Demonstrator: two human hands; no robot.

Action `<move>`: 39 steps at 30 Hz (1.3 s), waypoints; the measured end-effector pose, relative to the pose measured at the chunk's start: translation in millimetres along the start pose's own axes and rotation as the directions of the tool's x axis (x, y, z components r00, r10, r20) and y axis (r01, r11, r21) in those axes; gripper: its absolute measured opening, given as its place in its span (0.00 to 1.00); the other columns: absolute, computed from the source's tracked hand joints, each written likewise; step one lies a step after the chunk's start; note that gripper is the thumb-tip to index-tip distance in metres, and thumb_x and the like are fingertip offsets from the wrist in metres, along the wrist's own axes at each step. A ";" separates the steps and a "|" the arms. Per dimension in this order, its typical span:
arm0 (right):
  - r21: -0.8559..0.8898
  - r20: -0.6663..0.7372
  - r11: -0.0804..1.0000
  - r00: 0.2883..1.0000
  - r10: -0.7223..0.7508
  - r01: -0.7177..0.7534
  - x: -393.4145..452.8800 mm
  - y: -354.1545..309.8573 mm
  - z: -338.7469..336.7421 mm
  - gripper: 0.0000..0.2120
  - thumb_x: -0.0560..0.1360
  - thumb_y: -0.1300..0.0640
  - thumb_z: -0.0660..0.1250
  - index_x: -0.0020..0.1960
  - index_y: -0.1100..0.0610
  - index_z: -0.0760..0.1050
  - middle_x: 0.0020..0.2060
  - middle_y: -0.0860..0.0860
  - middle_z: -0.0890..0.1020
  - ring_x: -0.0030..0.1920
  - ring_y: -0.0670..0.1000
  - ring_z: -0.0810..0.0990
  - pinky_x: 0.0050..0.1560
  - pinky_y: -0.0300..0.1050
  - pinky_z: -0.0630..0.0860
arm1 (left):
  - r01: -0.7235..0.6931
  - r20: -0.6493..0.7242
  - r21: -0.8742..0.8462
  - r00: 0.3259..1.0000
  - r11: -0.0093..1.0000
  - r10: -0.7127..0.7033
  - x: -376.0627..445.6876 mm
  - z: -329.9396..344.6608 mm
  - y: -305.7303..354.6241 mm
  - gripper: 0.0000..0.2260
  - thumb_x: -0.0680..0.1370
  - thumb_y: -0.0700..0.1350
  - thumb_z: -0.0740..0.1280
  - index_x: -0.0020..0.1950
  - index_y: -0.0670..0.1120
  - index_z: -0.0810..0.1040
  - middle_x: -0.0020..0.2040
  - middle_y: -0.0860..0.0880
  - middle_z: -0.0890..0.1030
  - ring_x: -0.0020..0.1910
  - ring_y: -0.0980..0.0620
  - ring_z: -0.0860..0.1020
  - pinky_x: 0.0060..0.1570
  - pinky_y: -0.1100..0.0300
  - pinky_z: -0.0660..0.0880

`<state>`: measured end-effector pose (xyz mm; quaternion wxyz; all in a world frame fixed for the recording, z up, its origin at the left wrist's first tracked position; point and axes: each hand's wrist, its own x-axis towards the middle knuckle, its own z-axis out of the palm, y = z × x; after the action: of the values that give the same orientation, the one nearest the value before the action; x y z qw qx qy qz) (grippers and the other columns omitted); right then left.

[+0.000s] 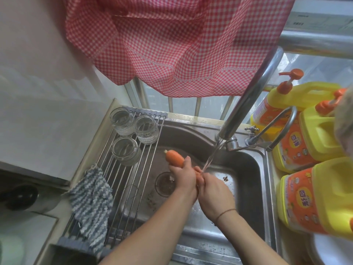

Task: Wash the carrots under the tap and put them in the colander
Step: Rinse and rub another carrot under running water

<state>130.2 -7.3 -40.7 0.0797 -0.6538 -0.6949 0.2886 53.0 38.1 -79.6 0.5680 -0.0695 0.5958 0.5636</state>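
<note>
Two hands share one wet orange carrot [174, 158] over the stainless steel sink [248, 169]: left hand [184, 178] clenched around it, right hand [212, 190] rubbing its tip under the stream; slick skin could let it slip.

A stainless steel sink [254, 169] carries a roll-up wire drying rack [122, 180] over its left side, holding three upturned glass jars [125, 151] and a draped blue-and-white knitted dishcloth [91, 205], with yellow detergent bottles [321, 196] on the right ledge.
</note>
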 end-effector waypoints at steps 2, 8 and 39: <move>-0.035 0.055 0.999 0.998 0.026 -0.024 0.7 -1.9 -1.0 0.19 0.82 0.45 0.45 0.49 0.51 0.72 0.46 0.54 0.83 0.49 0.58 0.80 0.39 0.48 0.68 | -0.004 0.072 0.007 0.997 1.000 0.004 -8.3 -5.6 -5.9 0.17 0.83 0.40 0.60 0.69 0.38 0.59 0.43 0.37 0.73 0.28 0.49 0.73 0.21 0.64 0.72; 0.163 0.195 0.981 0.978 0.073 -0.106 9.0 9.0 3.0 0.24 0.83 0.46 0.46 0.42 0.51 0.77 0.37 0.53 0.79 0.44 0.57 0.80 0.41 0.46 0.70 | 0.103 0.352 -0.166 0.935 0.981 -0.038 -21.9 -30.9 -20.7 0.20 0.81 0.34 0.60 0.70 0.48 0.62 0.56 0.37 0.71 0.43 0.45 0.82 0.45 0.51 0.81; 0.459 0.102 0.883 0.993 0.060 -0.101 -8.2 16.9 6.0 0.19 0.81 0.58 0.58 0.31 0.51 0.68 0.29 0.45 0.75 0.28 0.43 0.72 0.33 0.41 0.66 | 0.182 0.453 -0.077 0.882 0.980 -0.129 -29.5 -29.4 3.5 0.04 0.84 0.38 0.55 0.56 0.40 0.68 0.44 0.42 0.73 0.36 0.48 0.79 0.39 0.56 0.80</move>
<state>143.0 -17.2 -51.9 0.1917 -0.6313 -0.5810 0.4766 43.0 0.9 -63.5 0.7277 -0.0193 0.4080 0.5510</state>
